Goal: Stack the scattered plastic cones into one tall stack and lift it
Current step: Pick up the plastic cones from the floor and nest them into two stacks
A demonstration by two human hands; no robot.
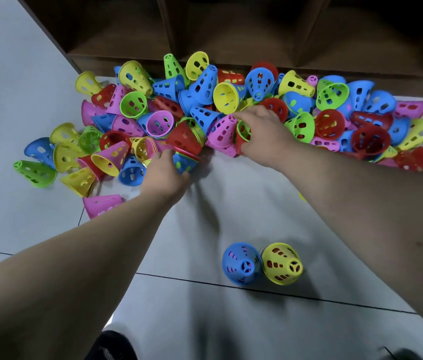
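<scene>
Cones (205, 85) in red, blue, yellow, green and pink lie heaped on a grey tiled floor (49, 61) along the foot of a dark wooden shelf unit (127, 57).

I reach into the pile with both arms. My left hand (164, 175) grips a short stack (185, 141) topped by a red cone, tilted at the heap's near edge. My right hand (262, 133), fingers curled, holds a green cone (243, 131) just beside it. Close to me, well apart from the heap, a blue-topped stack (241, 263) and a yellow-topped stack (281, 263) stand upright side by side. Thin dark grout lines (192, 281) cross the tiles. Open compartments (231, 27) in the shelf sit in shadow, and I cannot tell what they hold.
</scene>
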